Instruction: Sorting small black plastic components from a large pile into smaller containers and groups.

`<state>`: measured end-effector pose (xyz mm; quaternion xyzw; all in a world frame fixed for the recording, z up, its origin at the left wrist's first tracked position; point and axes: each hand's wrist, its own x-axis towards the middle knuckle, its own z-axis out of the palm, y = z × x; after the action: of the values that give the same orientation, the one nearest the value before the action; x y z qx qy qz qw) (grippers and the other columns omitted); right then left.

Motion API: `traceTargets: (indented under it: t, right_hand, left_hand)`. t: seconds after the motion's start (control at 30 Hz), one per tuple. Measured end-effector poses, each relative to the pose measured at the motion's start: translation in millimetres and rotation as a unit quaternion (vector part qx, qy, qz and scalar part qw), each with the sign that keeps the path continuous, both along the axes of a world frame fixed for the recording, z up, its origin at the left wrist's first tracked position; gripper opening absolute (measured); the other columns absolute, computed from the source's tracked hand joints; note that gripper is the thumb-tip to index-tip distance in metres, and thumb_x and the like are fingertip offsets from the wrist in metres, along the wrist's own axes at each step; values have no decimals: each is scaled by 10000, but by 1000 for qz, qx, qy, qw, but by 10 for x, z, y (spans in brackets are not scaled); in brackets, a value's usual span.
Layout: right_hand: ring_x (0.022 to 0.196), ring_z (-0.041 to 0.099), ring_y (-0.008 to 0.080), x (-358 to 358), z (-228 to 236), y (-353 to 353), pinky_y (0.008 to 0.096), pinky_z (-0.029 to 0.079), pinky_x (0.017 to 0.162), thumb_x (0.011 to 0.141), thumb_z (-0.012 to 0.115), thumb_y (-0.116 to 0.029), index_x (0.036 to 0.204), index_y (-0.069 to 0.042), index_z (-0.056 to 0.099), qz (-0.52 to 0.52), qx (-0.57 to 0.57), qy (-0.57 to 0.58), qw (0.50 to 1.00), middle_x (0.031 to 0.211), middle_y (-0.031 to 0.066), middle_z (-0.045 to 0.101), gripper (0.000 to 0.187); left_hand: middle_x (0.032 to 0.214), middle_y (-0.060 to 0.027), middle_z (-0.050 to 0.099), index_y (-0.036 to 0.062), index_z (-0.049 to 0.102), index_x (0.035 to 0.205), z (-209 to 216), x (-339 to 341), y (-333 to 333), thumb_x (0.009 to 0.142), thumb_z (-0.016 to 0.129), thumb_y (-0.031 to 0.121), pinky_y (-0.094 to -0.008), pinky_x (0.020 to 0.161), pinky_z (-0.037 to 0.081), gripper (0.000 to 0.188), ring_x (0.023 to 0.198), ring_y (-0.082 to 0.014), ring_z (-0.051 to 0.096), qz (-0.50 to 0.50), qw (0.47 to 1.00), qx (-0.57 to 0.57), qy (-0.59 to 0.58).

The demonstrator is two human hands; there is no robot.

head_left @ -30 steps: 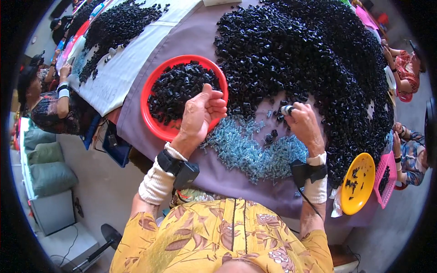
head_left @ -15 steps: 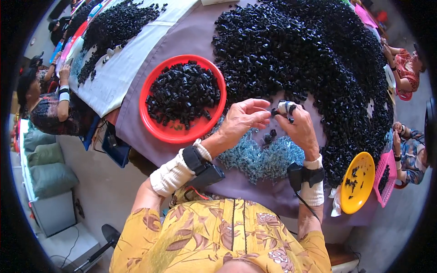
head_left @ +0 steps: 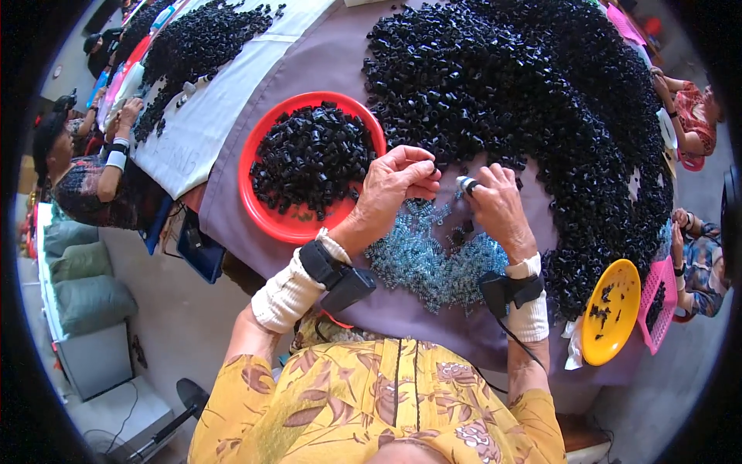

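My left hand [head_left: 393, 189] is beside the red basin, thumb and fingers pinched on a small black plastic piece [head_left: 433, 163]. To its right, my right hand [head_left: 498, 203] has its fingers curled down at the near edge of a large heap of black plastic pieces [head_left: 479, 93]; what its fingertips hold is hidden. White tape wraps one of its fingers. Below both hands spreads a pile of small clear bluish pieces [head_left: 433, 267], with a few black pieces among them. The round red basin [head_left: 246, 182] holds many black pieces like those in the heap.
A yellow plate [head_left: 627, 309] with a few black bits and a pink basket [head_left: 657, 301] sit at the right edge of the purple cloth [head_left: 294, 73]. Other people work at both sides. A white-covered table [head_left: 201, 124] with another black heap stands to the left.
My hands have moved apart. The left has drawn a little left and up with a black piece in its fingers; the right has turned down toward the heap's edge.
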<state>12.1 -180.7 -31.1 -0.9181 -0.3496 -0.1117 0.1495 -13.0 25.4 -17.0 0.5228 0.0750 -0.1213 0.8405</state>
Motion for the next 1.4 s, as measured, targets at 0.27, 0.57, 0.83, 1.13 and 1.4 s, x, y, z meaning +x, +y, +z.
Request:
traceTargets:
  t: [0.27,0.57,0.83,1.13,1.4]
  right_hand:
    - [921,501,265,42,-20,29,397,383,829,673,644,-95,729,-26,609,3,72,-2,997,868,91,559,95]
    - [784,570,274,4,406,5,366,456,677,706,685,-118,774,12,606,-19,188,202,961,842,134,585,166]
    - [726,569,282,44,389,-13,374,438,632,770,659,-188,812,-18,620,-44,232,242,941,786,131,589,179]
    - [710,578,287,70,366,9,368,439,609,776,662,-161,813,-21,619,-59,283,209,934,741,120,599,151]
    - [776,586,270,48,364,14,355,459,679,731,686,-112,800,-28,627,-65,293,156,941,778,100,625,124]
  left_hand:
    - [864,-74,646,16,583,1023,-31,8,-23,859,608,118,-265,672,537,195,746,-126,632,-21,1000,1,7]
    - [876,-58,627,2,582,971,-10,59,-188,832,638,76,-238,685,506,168,753,-109,609,-90,992,42,-83]
    - [878,-44,616,8,564,968,48,115,-259,834,631,51,-234,697,499,156,763,-96,600,-69,991,3,-113]
    - [876,-24,602,8,561,968,85,191,-294,833,621,35,-216,703,494,151,774,-82,593,-61,988,40,-133]
    - [879,-24,599,5,565,968,42,236,-287,822,623,23,-221,705,501,158,768,-85,594,-83,989,49,-114]
